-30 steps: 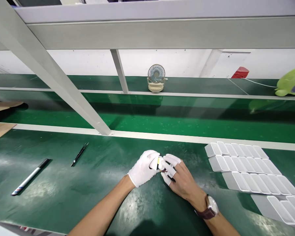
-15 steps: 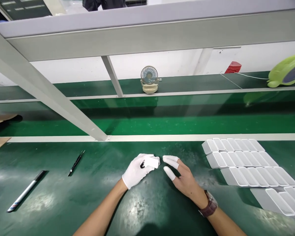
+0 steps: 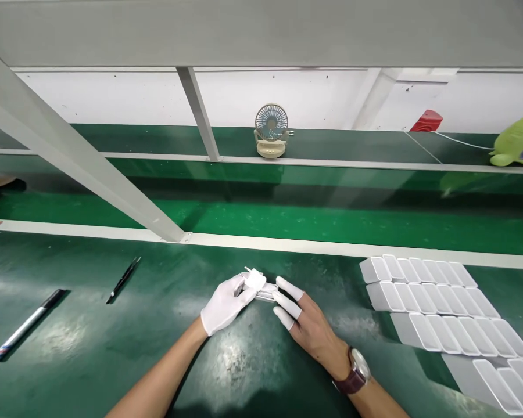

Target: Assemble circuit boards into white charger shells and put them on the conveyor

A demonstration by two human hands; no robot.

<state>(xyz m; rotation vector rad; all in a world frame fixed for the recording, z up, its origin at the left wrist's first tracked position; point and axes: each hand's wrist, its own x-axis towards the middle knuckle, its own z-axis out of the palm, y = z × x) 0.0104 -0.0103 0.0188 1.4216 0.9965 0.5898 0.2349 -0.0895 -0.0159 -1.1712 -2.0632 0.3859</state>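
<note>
My left hand (image 3: 225,303), in a white glove, is closed around a small white plastic case (image 3: 268,291) just above the green bench. A white squarish flap (image 3: 255,280) stands up from the case beside the gloved thumb, and a lower rimmed part shows to its right. Part of the case is hidden by the glove. My right hand (image 3: 307,319) wears white finger cots and a wristwatch. Its fingers are apart, with the fingertips at the right end of the case; whether they press on it I cannot tell.
Rows of narrow white boxes (image 3: 436,299) stand on the right of the bench (image 3: 165,348). A black pen-like tool (image 3: 123,281) and a silver marker (image 3: 26,328) lie at left. A slanted metal post (image 3: 113,186) rises behind. A small fan (image 3: 271,130) sits on the back shelf.
My right hand has come in to the right end of the case. The case has turned in my left hand, and its flap now stands up. The view has tilted down slightly.
</note>
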